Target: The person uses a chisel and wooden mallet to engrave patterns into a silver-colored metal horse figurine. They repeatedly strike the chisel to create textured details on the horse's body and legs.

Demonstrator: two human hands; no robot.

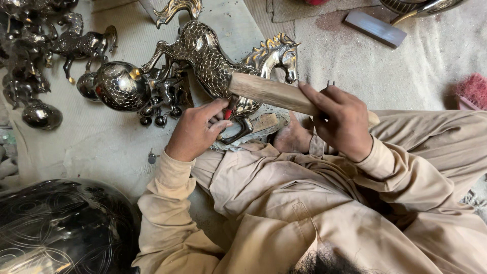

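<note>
1. Brass horse figure [213,61], scaled pattern over its body, lies across the middle of the scene on a pale cloth [101,137], head toward the right, tail toward the far edge.
2. Its lower part rests against the seated person's bare foot [291,138], just near of the horse's chest.
3. The left hand [195,133] is curled at the horse's lower edge, thumb and fingers pinched around a small tool with a red part [228,113]; the tip is hidden, so how it meets the metal cannot be told.
4. The right hand [341,121] is clenched around a wooden mallet handle [271,94], which slants from the hand up and left, its end lying over the horse's body.
5. A small wooden block [266,122] sits under the horse, just left of the foot.
6. Left of the horse, touching its legs, lies a round engraved metal ball [120,85], with small dark feet or knobs beside it.
7. Farther left, more dark metal horse figures [81,44] are heaped at the far left corner, with another ball [41,115] near them.
8. At the near left corner sits a large dark engraved bowl [61,228].
9. Far right, well apart from the hands, a flat grey bar [374,28] lies on the cloth, and a pink brush [472,91] shows at the right edge.
</note>
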